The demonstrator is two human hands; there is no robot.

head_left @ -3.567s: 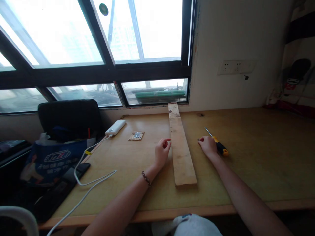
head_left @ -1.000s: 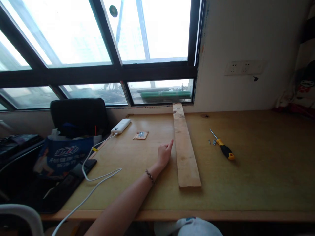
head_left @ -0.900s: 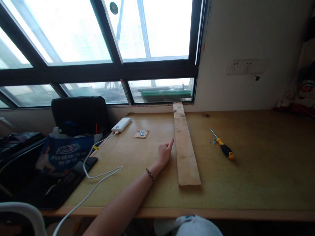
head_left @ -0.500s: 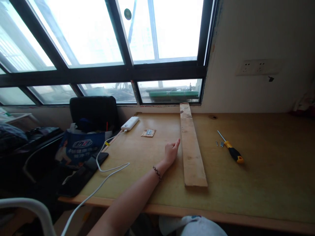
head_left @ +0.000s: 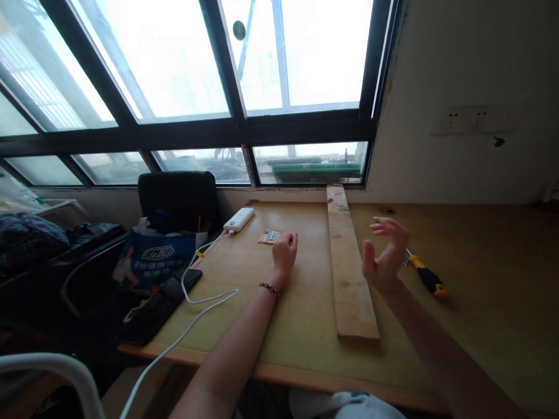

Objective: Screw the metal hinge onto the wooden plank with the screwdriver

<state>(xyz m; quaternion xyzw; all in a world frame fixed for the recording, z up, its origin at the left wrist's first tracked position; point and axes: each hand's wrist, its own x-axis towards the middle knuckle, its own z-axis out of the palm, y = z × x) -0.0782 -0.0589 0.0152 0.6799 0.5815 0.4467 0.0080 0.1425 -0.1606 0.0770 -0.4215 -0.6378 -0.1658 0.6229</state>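
A long wooden board lies lengthwise on the table, its far end toward the window. Left of it is my left hand, fingers curled in and apart from the board; nothing shows in them. Just beyond that hand sits a small flat brown piece with a silver metal part on top, partly covered by the hand. My right hand is raised by the board's right edge, thumb and fingers spread, holding nothing. Behind its wrist lie a yellow-and-black screwdriver and small screws, partly hidden.
A white power bank with a white cable lies at the table's left edge. Off to the left are a black chair, a blue bag and a dark flat item. The window and wall border the back.
My left hand has moved left, away from the board and toward the small metal part. My right hand has come into view on the board's right. The view has shifted slightly left.
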